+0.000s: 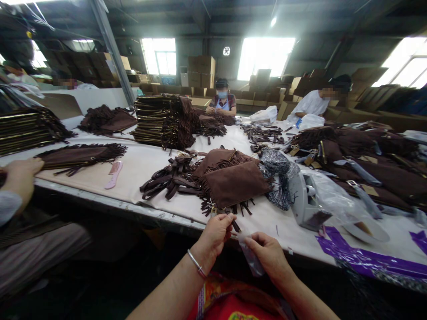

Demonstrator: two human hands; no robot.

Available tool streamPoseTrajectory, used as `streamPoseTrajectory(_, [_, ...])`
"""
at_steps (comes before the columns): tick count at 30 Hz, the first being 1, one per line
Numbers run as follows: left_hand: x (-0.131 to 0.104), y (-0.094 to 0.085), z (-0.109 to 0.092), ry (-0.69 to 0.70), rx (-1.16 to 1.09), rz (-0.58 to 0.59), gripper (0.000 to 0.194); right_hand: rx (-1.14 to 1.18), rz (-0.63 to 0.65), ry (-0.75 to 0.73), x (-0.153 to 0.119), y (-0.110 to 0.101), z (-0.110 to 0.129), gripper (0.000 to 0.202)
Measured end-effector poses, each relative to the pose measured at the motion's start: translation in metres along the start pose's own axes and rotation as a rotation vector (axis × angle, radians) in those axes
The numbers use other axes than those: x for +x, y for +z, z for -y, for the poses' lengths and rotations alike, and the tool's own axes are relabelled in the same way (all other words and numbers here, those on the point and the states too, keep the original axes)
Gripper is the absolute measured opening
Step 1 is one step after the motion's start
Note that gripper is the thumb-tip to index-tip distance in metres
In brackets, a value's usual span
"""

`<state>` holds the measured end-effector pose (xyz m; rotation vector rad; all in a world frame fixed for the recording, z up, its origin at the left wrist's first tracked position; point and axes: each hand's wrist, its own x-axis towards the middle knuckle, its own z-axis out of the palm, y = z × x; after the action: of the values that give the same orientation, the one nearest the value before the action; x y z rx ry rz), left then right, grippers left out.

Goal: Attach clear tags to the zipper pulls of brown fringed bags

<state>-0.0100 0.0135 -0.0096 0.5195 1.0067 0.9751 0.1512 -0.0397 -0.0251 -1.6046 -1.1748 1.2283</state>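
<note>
At the table's near edge, my left hand (216, 231) pinches a dark brown strap (236, 226), whose end points right. My right hand (268, 253) grips a clear plastic sleeve (251, 257) that hangs below the fingers; its mouth meets the strap end. How far the strap sits inside the sleeve I cannot tell. Just beyond my hands lies a brown fringed pouch (233, 183), with a metal clasp (213, 209) at its near corner. To its left is a heap of brown straps (170, 178).
Right of the pouch stand a grey tape dispenser (302, 202) and crumpled speckled wrapping (276, 173). Finished-looking pouches (376, 169) pile up at the right, near purple tape (363, 253). A pink comb (114, 174) and stacked pouches (160, 122) lie left. A co-worker's hand (23, 175) touches another pouch (73, 155).
</note>
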Motion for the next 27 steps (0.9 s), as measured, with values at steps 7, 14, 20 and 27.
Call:
streamPoseTrajectory(7, [-0.001,0.004,0.003,0.053,0.040,0.000,0.033,0.018,0.036,-0.008,0.001,0.002,0.010,0.037])
streamPoseTrajectory(14, [-0.002,0.008,0.004,0.072,0.062,0.011,0.034,0.105,0.093,-0.001,0.013,0.008,0.022,0.045])
streamPoseTrajectory(20, [-0.005,0.005,0.004,0.081,0.019,0.028,0.030,0.183,0.128,0.006,0.023,0.018,0.036,0.044])
streamPoseTrajectory(27, [-0.004,0.008,-0.011,-0.091,-0.295,-0.137,0.019,0.175,0.146,0.070,0.025,0.021,0.044,0.040])
